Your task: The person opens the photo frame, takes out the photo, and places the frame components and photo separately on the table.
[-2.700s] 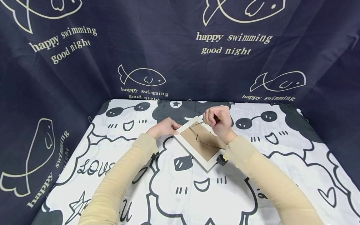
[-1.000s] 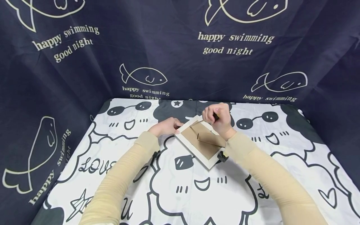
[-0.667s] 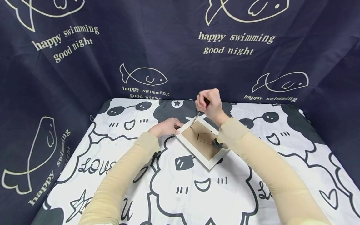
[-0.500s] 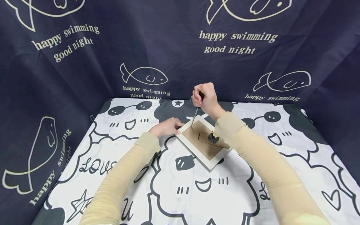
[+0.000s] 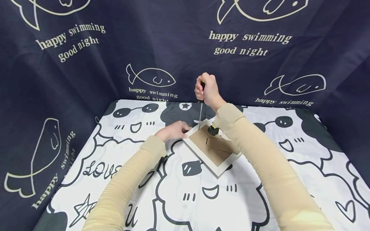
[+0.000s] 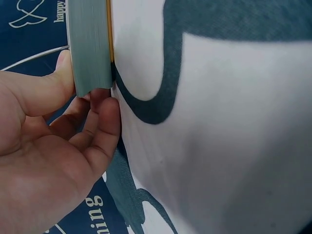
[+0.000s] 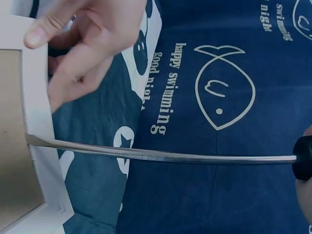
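A white picture frame [image 5: 201,154] lies back side up, turned cornerwise, with its brown backing board [image 5: 214,154] and a brown stand flap [image 5: 221,145] showing. My left hand [image 5: 174,129] grips its left corner; in the left wrist view the thumb is on one face of the frame's edge [image 6: 90,48] and the curled fingers are at the other. My right hand [image 5: 207,89] holds a flat-head screwdriver [image 5: 200,114] by its dark handle, in a fist. The screwdriver stands nearly upright. In the right wrist view its flat tip [image 7: 33,140] meets the seam between backing and inner rim.
A white cloth with black cartoon drawings [image 5: 185,199] covers the table. Dark blue curtains [image 5: 179,41] with fish prints hang behind and at the sides. A small black wrist camera [image 5: 213,130] under the right wrist hangs over the frame.
My right hand has risen and moved left, swinging the screwdriver from a low slant to nearly upright while its tip stays at the frame's upper inner edge. The left hand keeps its grip.
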### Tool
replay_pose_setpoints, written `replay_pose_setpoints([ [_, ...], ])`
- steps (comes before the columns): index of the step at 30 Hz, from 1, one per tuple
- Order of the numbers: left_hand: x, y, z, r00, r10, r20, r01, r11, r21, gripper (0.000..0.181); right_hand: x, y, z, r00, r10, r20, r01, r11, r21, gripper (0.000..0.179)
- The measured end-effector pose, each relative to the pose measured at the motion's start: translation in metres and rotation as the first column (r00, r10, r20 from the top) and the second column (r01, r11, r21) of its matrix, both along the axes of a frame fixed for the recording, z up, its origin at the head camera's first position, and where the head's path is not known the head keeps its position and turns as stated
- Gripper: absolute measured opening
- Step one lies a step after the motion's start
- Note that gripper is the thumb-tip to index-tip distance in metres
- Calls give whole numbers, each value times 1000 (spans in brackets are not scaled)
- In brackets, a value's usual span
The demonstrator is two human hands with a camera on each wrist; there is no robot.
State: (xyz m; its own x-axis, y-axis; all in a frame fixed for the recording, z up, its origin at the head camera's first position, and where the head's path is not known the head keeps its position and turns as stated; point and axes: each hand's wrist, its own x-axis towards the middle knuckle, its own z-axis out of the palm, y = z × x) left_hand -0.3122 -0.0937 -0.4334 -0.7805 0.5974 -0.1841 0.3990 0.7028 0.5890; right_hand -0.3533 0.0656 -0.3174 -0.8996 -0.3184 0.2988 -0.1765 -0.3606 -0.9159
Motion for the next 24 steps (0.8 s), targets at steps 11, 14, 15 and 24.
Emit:
replay_pose_setpoints([
  [11,0,1,1,1000,-9,-8,9,1000,-20,45,-24,-17,1,991,-90,100,81,993,89,42],
  [14,1,0,2,1000,-17,-22,16,1000,-25,45,-29,-22,0,988,-104,115,91,989,115,43],
  [15,1,0,2,1000,-20,-24,19,999,-28,45,-30,-24,0,987,-111,119,97,988,120,43],
  [24,0,1,2,999,-25,-26,24,999,-38,45,-35,-29,0,978,-156,138,139,982,128,41],
])
